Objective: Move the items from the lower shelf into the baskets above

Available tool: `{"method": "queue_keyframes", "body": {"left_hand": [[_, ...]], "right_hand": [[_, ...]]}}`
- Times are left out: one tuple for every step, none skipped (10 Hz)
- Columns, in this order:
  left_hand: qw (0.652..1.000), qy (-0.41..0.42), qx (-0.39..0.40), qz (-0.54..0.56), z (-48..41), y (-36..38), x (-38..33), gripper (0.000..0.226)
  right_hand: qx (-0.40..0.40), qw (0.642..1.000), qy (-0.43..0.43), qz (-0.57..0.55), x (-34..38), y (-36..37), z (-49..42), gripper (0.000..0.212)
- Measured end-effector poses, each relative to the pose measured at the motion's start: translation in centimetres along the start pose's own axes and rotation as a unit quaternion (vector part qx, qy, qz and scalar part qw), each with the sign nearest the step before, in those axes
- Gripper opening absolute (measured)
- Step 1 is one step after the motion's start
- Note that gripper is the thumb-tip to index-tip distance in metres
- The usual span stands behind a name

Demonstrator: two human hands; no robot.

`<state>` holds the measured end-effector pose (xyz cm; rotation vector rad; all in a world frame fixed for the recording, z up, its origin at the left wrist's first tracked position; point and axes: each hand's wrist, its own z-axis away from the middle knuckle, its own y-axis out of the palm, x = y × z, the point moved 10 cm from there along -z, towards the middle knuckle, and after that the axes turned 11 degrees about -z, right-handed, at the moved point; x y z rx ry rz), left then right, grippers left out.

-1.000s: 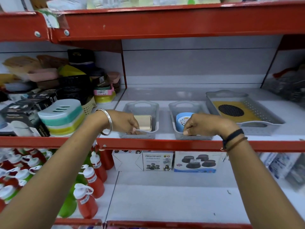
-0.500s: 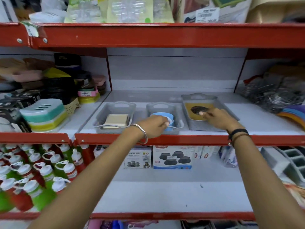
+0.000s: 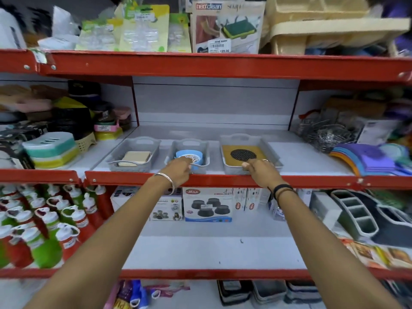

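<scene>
Three grey baskets stand in a row on the middle shelf. A cream soap box lies in the left basket (image 3: 153, 144). The middle basket (image 3: 206, 150) holds a blue round strainer (image 3: 196, 153), and my left hand (image 3: 178, 169) reaches over its front rim with curled fingers on the strainer. In the larger right basket (image 3: 274, 158) lies a yellow mat with a black mesh disc (image 3: 243, 155). My right hand (image 3: 259, 169) sits at this basket's front rim, fingers curled, fingertips at the mat's near edge. On the lower shelf (image 3: 211, 248), boxes (image 3: 208, 204) stand at the back.
Red and green squeeze bottles (image 3: 44, 228) crowd the lower shelf's left side, and grey organisers (image 3: 356, 212) its right. Soap cases (image 3: 50, 149) stand left of the baskets, wire racks and purple mats (image 3: 365, 159) to the right. The red top shelf (image 3: 223, 65) carries packaged goods.
My hands shifted right, from the left and middle baskets to the middle and right ones. My right hand then drew back from over the mat to the front rim. The view tilted upward.
</scene>
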<state>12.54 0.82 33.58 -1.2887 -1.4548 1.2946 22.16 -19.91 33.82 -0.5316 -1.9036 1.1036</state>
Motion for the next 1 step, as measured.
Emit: {"method": "queue_keyframes", "body": {"left_hand": [[0.996, 0.03, -0.088, -0.012, 1.41, -3.1, -0.49, 0.037]], "right_hand": [[-0.048, 0.996, -0.044, -0.055, 2.86, -2.35, 1.42, 0.035]]}}
